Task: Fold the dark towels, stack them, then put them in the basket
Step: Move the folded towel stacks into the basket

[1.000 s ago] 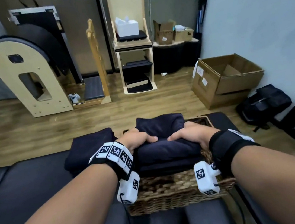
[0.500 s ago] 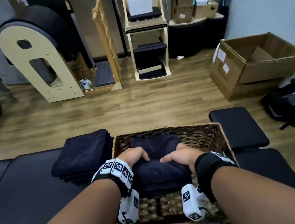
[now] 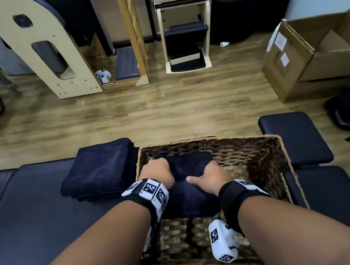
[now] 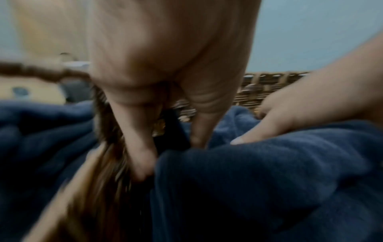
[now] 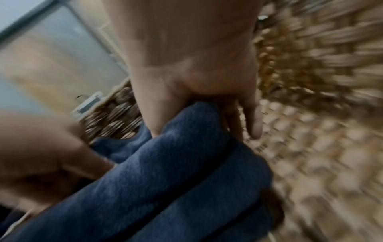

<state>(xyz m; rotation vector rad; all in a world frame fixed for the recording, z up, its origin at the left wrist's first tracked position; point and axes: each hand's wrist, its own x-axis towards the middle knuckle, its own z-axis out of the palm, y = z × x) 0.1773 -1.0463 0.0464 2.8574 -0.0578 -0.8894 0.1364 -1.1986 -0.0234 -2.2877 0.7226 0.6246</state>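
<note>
Both hands hold a folded stack of dark towels (image 3: 187,187) inside the wicker basket (image 3: 266,159): left grip (image 3: 158,173) and right grip (image 3: 211,179) clamped on its sides. Another folded stack (image 3: 101,166) lies beside the basket on the bench (image 3: 26,214).

folded navy towels (image 3: 189,193), inside wicker basket (image 3: 259,151)

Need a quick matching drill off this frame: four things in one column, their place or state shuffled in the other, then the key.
Things
1. towel bundle
2. second towel stack
3. wicker basket
4. cardboard box

Places or states
A. on the floor, flaps open
B. on the dark bench, left of the basket
C. gripped by both hands, left and right, inside the basket
D. on the dark bench, holding a bundle

Pairs: 1-C, 2-B, 3-D, 4-A
</note>
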